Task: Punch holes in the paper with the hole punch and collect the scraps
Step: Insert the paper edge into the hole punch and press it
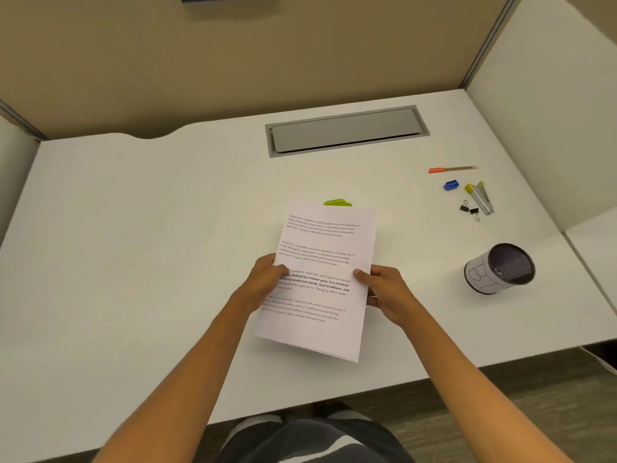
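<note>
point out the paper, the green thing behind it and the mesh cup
paper [322, 259]: head view, on the printed upper half of the top sheet
green thing [337, 203]: head view, on the sliver showing above the paper's top edge
mesh cup [480, 274]: head view, on its white labelled side

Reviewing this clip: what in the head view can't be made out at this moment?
- Green object, likely the hole punch: mostly hidden behind the paper; type unconfirmed.
- Sheet count: left hand and right hand hold the stack; layered bottom edge, number unreadable.
- Mesh cup contents: too dark.
- Any holes or scraps: none discernible.
</note>
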Available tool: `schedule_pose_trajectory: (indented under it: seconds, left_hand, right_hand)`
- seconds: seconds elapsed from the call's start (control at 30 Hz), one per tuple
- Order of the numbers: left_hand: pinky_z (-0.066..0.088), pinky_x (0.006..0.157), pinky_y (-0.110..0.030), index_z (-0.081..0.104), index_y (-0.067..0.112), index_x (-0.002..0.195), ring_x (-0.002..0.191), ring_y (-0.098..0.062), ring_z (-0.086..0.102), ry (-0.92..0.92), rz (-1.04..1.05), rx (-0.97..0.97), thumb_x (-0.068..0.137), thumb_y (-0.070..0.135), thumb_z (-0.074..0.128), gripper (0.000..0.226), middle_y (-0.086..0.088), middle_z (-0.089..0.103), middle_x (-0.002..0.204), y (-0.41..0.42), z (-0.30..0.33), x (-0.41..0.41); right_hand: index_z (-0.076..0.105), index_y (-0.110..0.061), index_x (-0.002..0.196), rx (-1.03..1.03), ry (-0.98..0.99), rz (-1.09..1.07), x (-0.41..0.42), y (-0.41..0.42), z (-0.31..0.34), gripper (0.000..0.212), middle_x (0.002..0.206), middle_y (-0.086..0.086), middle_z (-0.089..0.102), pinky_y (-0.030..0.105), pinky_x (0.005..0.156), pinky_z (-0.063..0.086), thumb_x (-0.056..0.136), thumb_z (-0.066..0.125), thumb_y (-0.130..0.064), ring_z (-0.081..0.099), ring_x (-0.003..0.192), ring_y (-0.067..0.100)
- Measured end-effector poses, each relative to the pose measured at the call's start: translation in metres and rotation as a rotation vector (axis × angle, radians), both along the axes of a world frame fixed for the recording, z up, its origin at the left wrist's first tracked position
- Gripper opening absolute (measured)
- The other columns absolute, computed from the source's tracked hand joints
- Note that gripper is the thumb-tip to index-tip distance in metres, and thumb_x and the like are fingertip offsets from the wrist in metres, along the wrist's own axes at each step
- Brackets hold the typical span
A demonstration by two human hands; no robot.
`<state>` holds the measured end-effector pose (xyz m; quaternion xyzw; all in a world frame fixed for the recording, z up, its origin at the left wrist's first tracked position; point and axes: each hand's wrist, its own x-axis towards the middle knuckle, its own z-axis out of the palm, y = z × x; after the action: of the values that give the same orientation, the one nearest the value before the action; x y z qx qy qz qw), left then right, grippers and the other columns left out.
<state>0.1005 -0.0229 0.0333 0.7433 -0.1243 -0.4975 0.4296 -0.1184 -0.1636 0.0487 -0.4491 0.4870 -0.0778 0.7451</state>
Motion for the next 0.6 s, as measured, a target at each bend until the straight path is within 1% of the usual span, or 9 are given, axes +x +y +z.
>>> schedule_pose_trajectory:
  seconds: [0.1, 0.23, 0.27, 0.3, 0.37, 0.43, 0.5, 0.53, 0.6]
  left_hand:
    - [0.054, 0.073, -0.03, 0.066, 0.017, 0.101, 0.093, -0.018, 0.069, -0.024, -0.107, 0.027, 0.09, 0.002, 0.052, 0.024, -0.001, 0.073, 0.109, -0.018, 0.006, 0.002]
    - [0.057, 0.092, -0.043, 0.065, 0.006, 0.111, 0.1, -0.028, 0.07, -0.071, -0.316, 0.095, 0.089, 0.006, 0.056, 0.023, -0.009, 0.072, 0.114, -0.05, 0.007, 0.012]
    - [0.057, 0.09, -0.042, 0.064, 0.007, 0.111, 0.098, -0.027, 0.07, -0.072, -0.363, 0.117, 0.089, 0.009, 0.06, 0.022, -0.01, 0.072, 0.113, -0.058, 0.009, 0.015]
    - [0.058, 0.084, -0.039, 0.064, 0.009, 0.109, 0.093, -0.026, 0.071, -0.087, -0.408, 0.128, 0.088, 0.013, 0.066, 0.022, -0.011, 0.072, 0.111, -0.067, 0.011, 0.019]
    - [0.055, 0.074, -0.035, 0.064, 0.012, 0.106, 0.085, -0.022, 0.067, -0.253, -0.48, 0.094, 0.084, 0.022, 0.075, 0.027, -0.011, 0.072, 0.104, -0.088, 0.017, 0.031]
    - [0.055, 0.078, -0.036, 0.065, 0.011, 0.106, 0.085, -0.02, 0.065, -0.527, -0.461, 0.013, 0.079, 0.027, 0.081, 0.035, -0.008, 0.072, 0.101, -0.114, 0.025, 0.046]
    - [0.053, 0.082, -0.036, 0.064, 0.009, 0.106, 0.088, -0.019, 0.062, -0.729, -0.396, -0.059, 0.077, 0.031, 0.083, 0.041, -0.007, 0.071, 0.101, -0.142, 0.034, 0.061]
    - [0.052, 0.083, -0.037, 0.064, 0.009, 0.107, 0.092, -0.02, 0.061, -0.781, -0.384, -0.07, 0.076, 0.033, 0.083, 0.044, -0.007, 0.07, 0.102, -0.156, 0.038, 0.067]
    - [0.051, 0.085, -0.039, 0.063, 0.011, 0.11, 0.101, -0.023, 0.06, -0.83, -0.446, -0.035, 0.075, 0.038, 0.084, 0.049, -0.007, 0.068, 0.107, -0.183, 0.042, 0.077]
  right_hand:
    - [0.071, -0.004, 0.111, 0.024, 0.017, -0.095, -0.01, 0.006, -0.005, 0.017, 0.098, 0.004, 0.079, 0.029, 0.061, 0.061, 0.096, 0.063, -0.008, 0.077, 0.083, 0.019]
    - [0.072, -0.009, 0.106, 0.044, 0.013, -0.315, -0.019, 0.029, -0.014, 0.014, 0.105, 0.004, 0.078, 0.032, 0.069, 0.062, 0.097, 0.062, -0.007, 0.075, 0.094, 0.022]
    - [0.072, -0.01, 0.105, 0.05, 0.012, -0.383, -0.021, 0.036, -0.017, 0.013, 0.106, 0.003, 0.078, 0.033, 0.072, 0.062, 0.097, 0.062, -0.007, 0.075, 0.096, 0.022]
    - [0.072, -0.011, 0.104, 0.06, 0.012, -0.451, -0.022, 0.044, -0.019, 0.013, 0.105, 0.002, 0.078, 0.034, 0.074, 0.062, 0.096, 0.062, -0.007, 0.074, 0.097, 0.021]
    - [0.074, -0.012, 0.1, 0.089, 0.014, -0.578, -0.021, 0.056, -0.023, 0.012, 0.101, 0.002, 0.079, 0.034, 0.074, 0.062, 0.096, 0.063, -0.007, 0.074, 0.094, 0.02]
    - [0.075, -0.012, 0.094, 0.112, 0.029, -0.689, -0.016, 0.066, -0.028, 0.011, 0.099, 0.004, 0.078, 0.032, 0.072, 0.062, 0.095, 0.065, -0.007, 0.073, 0.09, 0.02]
    - [0.074, -0.01, 0.091, 0.125, 0.041, -0.779, -0.009, 0.073, -0.032, 0.011, 0.099, 0.007, 0.077, 0.033, 0.072, 0.062, 0.095, 0.065, -0.007, 0.07, 0.086, 0.021]
    - [0.074, -0.01, 0.091, 0.129, 0.039, -0.818, -0.004, 0.075, -0.034, 0.011, 0.099, 0.007, 0.077, 0.032, 0.071, 0.061, 0.095, 0.065, -0.007, 0.069, 0.086, 0.021]
    - [0.074, -0.009, 0.094, 0.13, 0.033, -0.872, 0.007, 0.077, -0.038, 0.011, 0.099, 0.005, 0.077, 0.03, 0.067, 0.06, 0.095, 0.064, -0.006, 0.071, 0.087, 0.019]
